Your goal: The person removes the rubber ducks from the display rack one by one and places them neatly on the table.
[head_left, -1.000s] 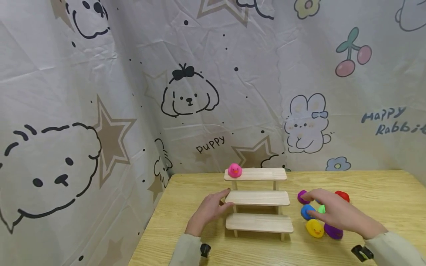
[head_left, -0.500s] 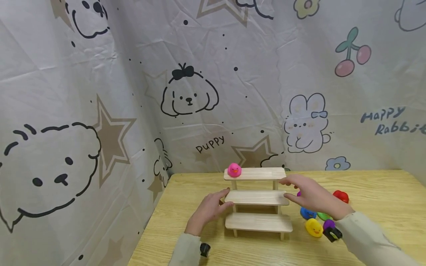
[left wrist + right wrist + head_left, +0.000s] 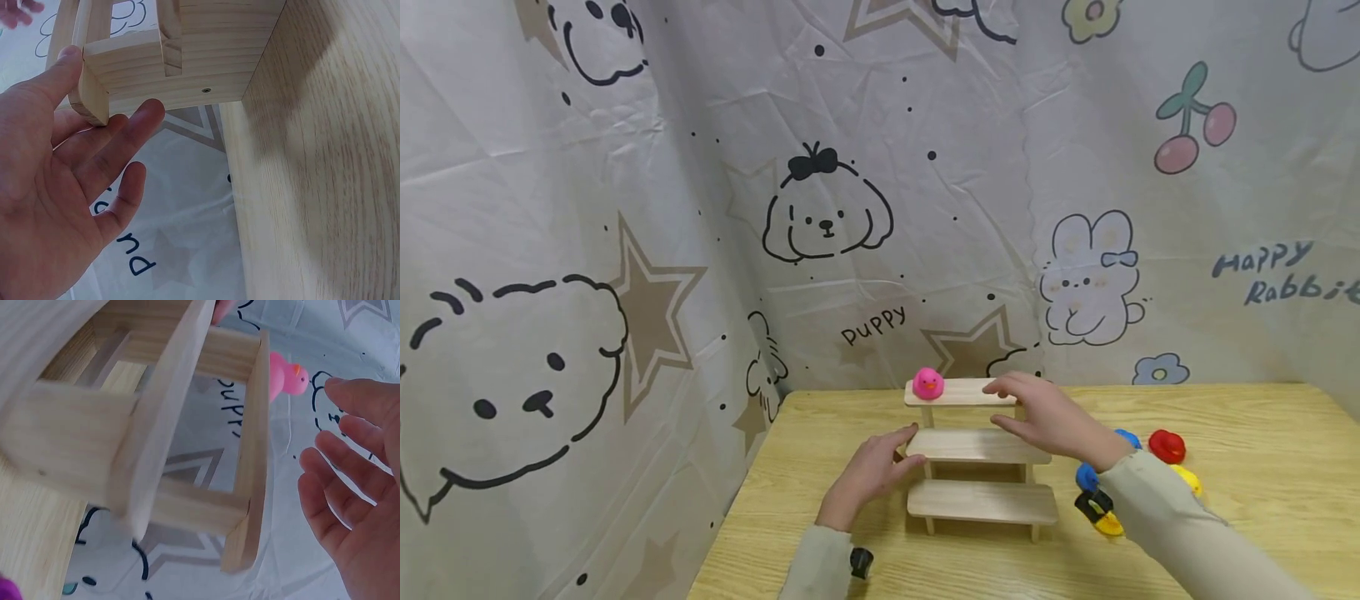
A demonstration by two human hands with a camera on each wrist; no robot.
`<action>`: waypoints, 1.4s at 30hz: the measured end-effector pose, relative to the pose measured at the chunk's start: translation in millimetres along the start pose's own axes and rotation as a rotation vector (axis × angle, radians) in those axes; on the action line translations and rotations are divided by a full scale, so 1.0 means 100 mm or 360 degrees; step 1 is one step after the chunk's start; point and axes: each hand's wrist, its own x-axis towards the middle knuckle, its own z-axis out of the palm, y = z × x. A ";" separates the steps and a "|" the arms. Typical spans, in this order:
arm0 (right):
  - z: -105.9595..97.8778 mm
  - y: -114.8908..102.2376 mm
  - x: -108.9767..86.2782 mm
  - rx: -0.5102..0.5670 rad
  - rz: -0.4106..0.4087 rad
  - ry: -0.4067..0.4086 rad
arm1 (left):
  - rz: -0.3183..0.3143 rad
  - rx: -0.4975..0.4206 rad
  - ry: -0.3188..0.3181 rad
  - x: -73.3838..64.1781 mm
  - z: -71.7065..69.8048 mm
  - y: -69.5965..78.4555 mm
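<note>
A three-tier wooden display shelf (image 3: 981, 502) stands on the table. My left hand (image 3: 872, 475) holds the left end of its middle tier; in the left wrist view the thumb lies on the board's edge, with fingers behind it. A pink rubber duck (image 3: 928, 384) sits at the left end of the top tier. My right hand (image 3: 1052, 417) is over the right part of the shelf, fingers loosely bent and spread. The right wrist view shows that hand (image 3: 356, 487) with nothing in it, apart from the pink duck (image 3: 284, 378).
Right of the shelf, several rubber ducks lie on the wooden table (image 3: 1262, 517): a red one (image 3: 1167, 447), blue ones (image 3: 1086, 477) and yellow ones (image 3: 1186, 479). My right forearm covers others. A printed curtain (image 3: 700, 208) hangs behind and at the left.
My right hand has moved left from above the loose ducks to over the shelf's upper tiers. The left hand and the pink duck have stayed in place.
</note>
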 end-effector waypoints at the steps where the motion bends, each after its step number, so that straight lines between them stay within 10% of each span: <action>1: 0.01 -0.02 0.03 0.0004 -0.0006 0.0002 | -0.0001 0.0001 0.0000 0.00 0.00 0.00; 42: 0.58 -0.16 0.74 0.0172 0.0274 -0.0059 | 0.0017 -0.0014 -0.0024 -0.02 -0.02 0.02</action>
